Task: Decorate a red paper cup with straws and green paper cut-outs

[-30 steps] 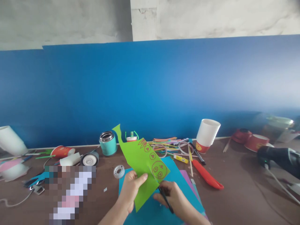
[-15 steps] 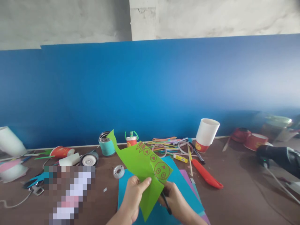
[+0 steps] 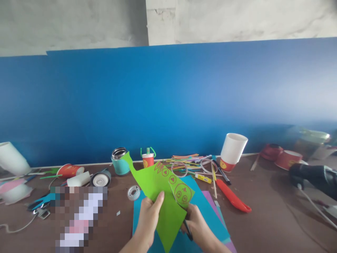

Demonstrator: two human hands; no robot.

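A bright green paper sheet (image 3: 168, 218) with brown-red drawings of circles and a zigzag hangs in the air. My left hand (image 3: 149, 216) pinches it at its left side, thumb on top. On the right, my right hand (image 3: 196, 223) is wrapped round dark-handled scissors (image 3: 188, 230). Their blades lie along a cut that runs in from the sheet's right edge, just below the largest drawn circle. Most of the blades is hidden by the paper. Beneath both hands lie blue sheets of paper (image 3: 216, 218) on the table.
Behind the sheet stand a teal jar (image 3: 121, 167) and a small red cup (image 3: 148, 161). Coloured pipe cleaners (image 3: 188, 160), a yellow glue stick (image 3: 203, 178), a red pouch (image 3: 233, 196) and a white cup (image 3: 233, 149) lie or stand to the right. A tape roll (image 3: 133, 193) is left.
My left thumb has shifted up and left on the green sheet. The sheet has tilted and dropped slightly; the scissors stay at the cut.
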